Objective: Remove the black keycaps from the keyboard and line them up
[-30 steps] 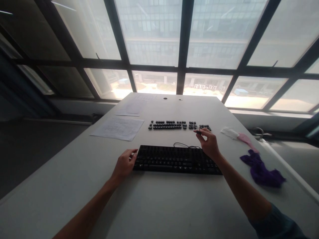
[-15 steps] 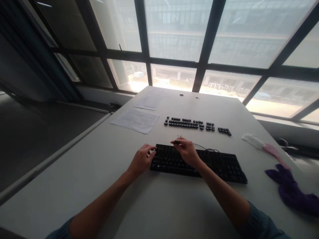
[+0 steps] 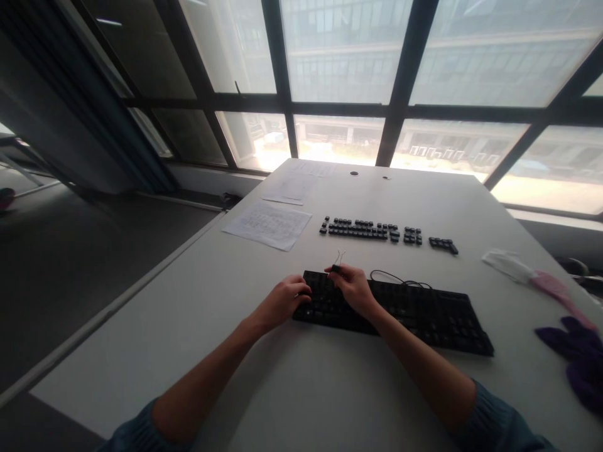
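A black keyboard (image 3: 424, 314) lies on the white table before me, its right end angled nearer to me. My left hand (image 3: 287, 298) is closed at its left end, fingers curled over the edge and the leftmost keys; the fingertips are partly hidden. Over the upper left part of the keyboard, my right hand (image 3: 354, 287) pinches a wire keycap puller (image 3: 336, 268) by its small black handle. Two thin wire loops stick up from it, with no keycap visible in them. Beyond the keyboard, loose black keycaps (image 3: 358, 231) stand in rows, laid out in keyboard order.
Paper sheets (image 3: 271, 223) lie at the left of the white table (image 3: 226, 395). A black cable (image 3: 400, 279) loops behind the keyboard. To the right are a white and pink cloth item (image 3: 511, 265) and a purple cloth (image 3: 584, 364). Windows rise beyond the far edge.
My left hand has come in over the left keys, its fingers more closed. The right hand still holds the puller, its wires now more upright. The whole view has shifted slightly.
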A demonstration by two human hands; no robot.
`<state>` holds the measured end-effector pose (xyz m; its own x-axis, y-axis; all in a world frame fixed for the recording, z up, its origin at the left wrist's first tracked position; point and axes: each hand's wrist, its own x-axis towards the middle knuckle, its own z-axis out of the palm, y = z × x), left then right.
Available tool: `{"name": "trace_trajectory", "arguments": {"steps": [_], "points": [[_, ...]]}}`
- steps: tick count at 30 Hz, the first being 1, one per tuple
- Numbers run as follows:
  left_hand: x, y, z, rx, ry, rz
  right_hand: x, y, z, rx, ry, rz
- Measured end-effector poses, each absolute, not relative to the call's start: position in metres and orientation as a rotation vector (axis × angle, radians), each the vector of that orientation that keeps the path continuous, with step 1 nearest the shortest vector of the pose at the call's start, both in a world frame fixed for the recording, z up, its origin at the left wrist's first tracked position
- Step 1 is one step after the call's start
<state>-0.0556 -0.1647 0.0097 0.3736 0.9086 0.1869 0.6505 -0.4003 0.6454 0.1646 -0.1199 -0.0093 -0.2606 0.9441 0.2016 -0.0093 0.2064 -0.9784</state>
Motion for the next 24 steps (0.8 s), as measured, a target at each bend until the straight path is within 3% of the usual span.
{"name": "trace_trajectory", "arguments": {"steps": [24], "points": [[-0.052,-0.172,-0.015,2.345,1.401,0.963,0.166,-0.12,-0.008,-0.865,-1.525,1.225]]}}
